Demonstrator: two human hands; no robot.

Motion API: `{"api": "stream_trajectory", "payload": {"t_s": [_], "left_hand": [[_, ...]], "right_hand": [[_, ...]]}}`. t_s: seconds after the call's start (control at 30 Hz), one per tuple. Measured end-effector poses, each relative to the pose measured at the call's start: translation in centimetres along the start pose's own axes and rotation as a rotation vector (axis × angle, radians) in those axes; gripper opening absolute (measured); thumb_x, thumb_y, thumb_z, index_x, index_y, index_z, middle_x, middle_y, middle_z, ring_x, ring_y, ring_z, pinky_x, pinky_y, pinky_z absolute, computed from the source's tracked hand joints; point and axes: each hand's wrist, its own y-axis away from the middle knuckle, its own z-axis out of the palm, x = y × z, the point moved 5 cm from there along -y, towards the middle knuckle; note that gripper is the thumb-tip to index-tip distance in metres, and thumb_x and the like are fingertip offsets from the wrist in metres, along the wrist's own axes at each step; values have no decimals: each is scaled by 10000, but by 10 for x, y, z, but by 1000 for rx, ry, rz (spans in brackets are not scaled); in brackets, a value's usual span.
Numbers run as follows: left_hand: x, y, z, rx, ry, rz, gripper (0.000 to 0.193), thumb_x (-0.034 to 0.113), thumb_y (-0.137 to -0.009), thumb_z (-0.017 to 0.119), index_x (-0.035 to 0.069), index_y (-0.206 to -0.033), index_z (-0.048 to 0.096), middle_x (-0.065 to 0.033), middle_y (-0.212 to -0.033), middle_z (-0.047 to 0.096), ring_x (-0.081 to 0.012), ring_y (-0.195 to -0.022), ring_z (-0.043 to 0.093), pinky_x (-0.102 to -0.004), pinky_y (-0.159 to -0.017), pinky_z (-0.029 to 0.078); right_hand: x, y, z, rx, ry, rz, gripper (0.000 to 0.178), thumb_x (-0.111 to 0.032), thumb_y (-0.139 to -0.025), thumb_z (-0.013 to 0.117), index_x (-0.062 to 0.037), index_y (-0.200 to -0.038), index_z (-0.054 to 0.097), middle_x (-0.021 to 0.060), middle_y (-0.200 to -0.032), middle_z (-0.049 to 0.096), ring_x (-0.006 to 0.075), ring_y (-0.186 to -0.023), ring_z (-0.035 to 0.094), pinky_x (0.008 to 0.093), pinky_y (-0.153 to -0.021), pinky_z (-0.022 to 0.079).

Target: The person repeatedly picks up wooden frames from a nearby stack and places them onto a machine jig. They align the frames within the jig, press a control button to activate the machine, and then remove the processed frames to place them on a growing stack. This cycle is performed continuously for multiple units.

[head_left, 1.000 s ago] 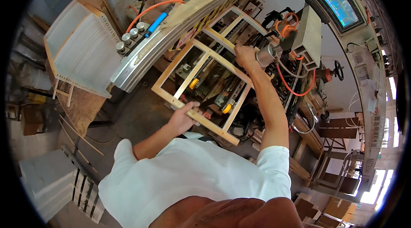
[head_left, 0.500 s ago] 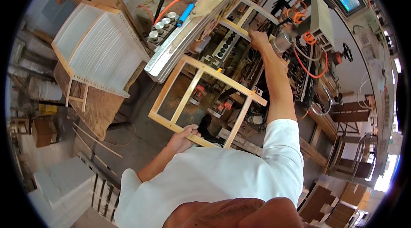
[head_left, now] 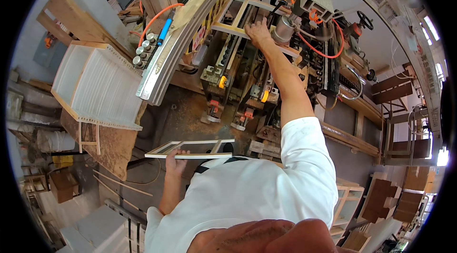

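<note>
Low in front of my body, my left hand [head_left: 176,160] grips a light wooden frame [head_left: 209,156] by its long rail. That frame is tilted, so it shows nearly edge-on, with crossbars between its rails. My right arm reaches forward over a machine, and my right hand [head_left: 259,33] has its fingers bent over the near rail of a second wooden frame [head_left: 229,29]. This second frame lies flat on the machine, next to a metal cylinder [head_left: 284,29]. The undersides of the right fingers are hidden.
A thick metal-edged beam [head_left: 164,74] runs along the machine's left side, carrying round knobs and a blue tube. At left, a stack of pale frames [head_left: 102,86] stands on a worn board [head_left: 107,150]. Orange hoses [head_left: 342,39] loop at right. Thin wooden strips [head_left: 124,186] lie at lower left.
The frame in my left hand has swung down from facing up to nearly edge-on, closer to my body. My right hand stays at the frame on the machine. The head view has shifted.
</note>
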Motion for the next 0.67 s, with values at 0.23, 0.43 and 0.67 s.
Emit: {"api": "stream_trajectory", "payload": {"t_s": [0.23, 0.43, 0.67], "left_hand": [[-12, -7, -26, 214, 54, 205, 57, 93, -882, 576, 55, -866, 537, -51, -735, 476, -241, -801, 534, -464, -848, 492], [-21, 13, -4, 229, 69, 402, 47, -19, -779, 544, 18, -806, 550, -50, -684, 476, -218, -616, 532, -345, -585, 482], [-20, 31, 10, 309, -103, 525, 123, 101, -844, 631, 5, -917, 611, -98, -809, 616, -243, -754, 637, -335, -684, 532]], "right_hand": [[-2, -8, 2, 179, -84, -71, 397, -166, -753, 618, -101, -1140, 555, 105, -943, 669, 288, -988, 600, 564, -958, 305], [4, -13, 21, 58, -110, -91, 698, -269, -658, 754, -132, -1287, 482, 137, -1246, 566, 349, -1236, 462, 571, -1098, 226], [-7, -6, -33, -285, 2, -30, 804, -232, -744, 727, -163, -1447, 343, 123, -1348, 524, 364, -1272, 436, 619, -1078, 145]]}}
